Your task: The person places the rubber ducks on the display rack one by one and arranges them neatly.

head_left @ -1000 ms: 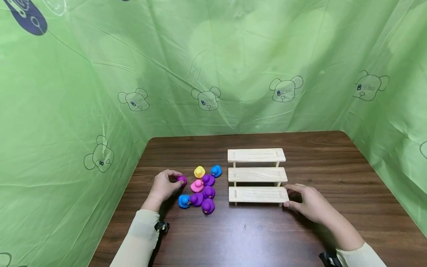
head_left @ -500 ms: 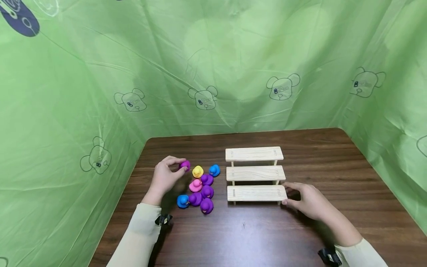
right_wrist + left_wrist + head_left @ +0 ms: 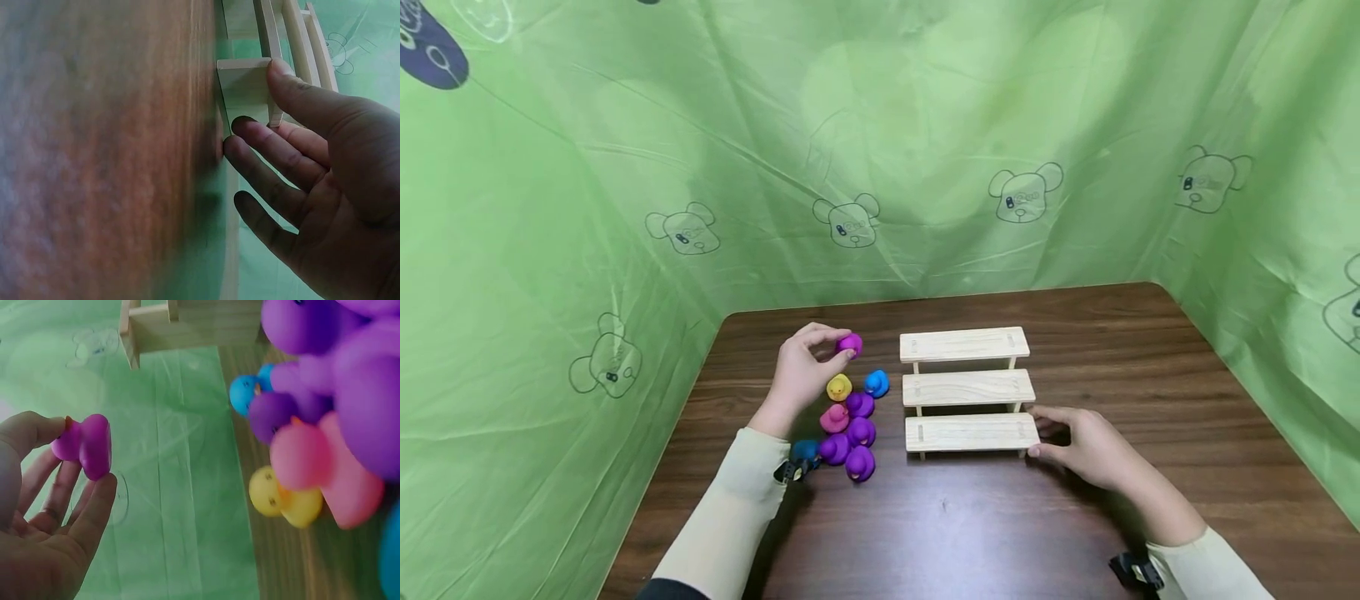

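Observation:
My left hand (image 3: 805,371) pinches a magenta-purple rubber duck (image 3: 851,345) between thumb and fingertips, raised off the table. The left wrist view shows that duck (image 3: 95,447) tilted on its side. Beneath and in front of this hand lie a yellow duck (image 3: 838,387), a pink duck (image 3: 834,418), several purple ducks (image 3: 861,464) and a blue duck (image 3: 876,383). Another blue duck (image 3: 806,451) is partly covered by the left wrist. My right hand (image 3: 1093,450) grips the right end of the lowest board of a three-step wooden stand (image 3: 970,433), thumb at the front corner.
The stand's middle board (image 3: 967,387) and top board (image 3: 964,343) rise behind the lowest one. Everything sits on a dark wooden table (image 3: 1000,533). A green printed curtain (image 3: 925,208) hangs along its back and sides.
My left hand has carried the purple duck away from me and to the right, from beside the group to behind the yellow duck. The right hand stays at the stand.

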A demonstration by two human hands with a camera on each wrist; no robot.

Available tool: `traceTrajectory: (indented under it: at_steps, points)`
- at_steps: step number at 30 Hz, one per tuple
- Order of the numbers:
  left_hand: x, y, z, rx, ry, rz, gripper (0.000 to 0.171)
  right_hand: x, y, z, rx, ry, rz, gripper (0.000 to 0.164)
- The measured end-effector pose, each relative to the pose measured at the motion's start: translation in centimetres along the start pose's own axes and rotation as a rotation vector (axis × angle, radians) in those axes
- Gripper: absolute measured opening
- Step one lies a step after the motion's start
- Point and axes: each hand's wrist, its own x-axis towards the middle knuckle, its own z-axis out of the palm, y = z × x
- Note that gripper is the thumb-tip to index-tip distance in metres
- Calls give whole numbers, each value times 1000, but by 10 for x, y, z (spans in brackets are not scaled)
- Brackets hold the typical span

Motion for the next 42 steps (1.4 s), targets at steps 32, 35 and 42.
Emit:
traceTrajectory:
  at_steps: [32,35,42]
  points:
    - [42,45,110,-137,-234,58,23,0,1,-1,-3,2,12,62]
    - [44,49,116,-126,-248,52,23,0,1,-1,5,1,6,62]
    - [48,55,133,-112,-273,63,25,0,-1,-1,25,3,-1,62]
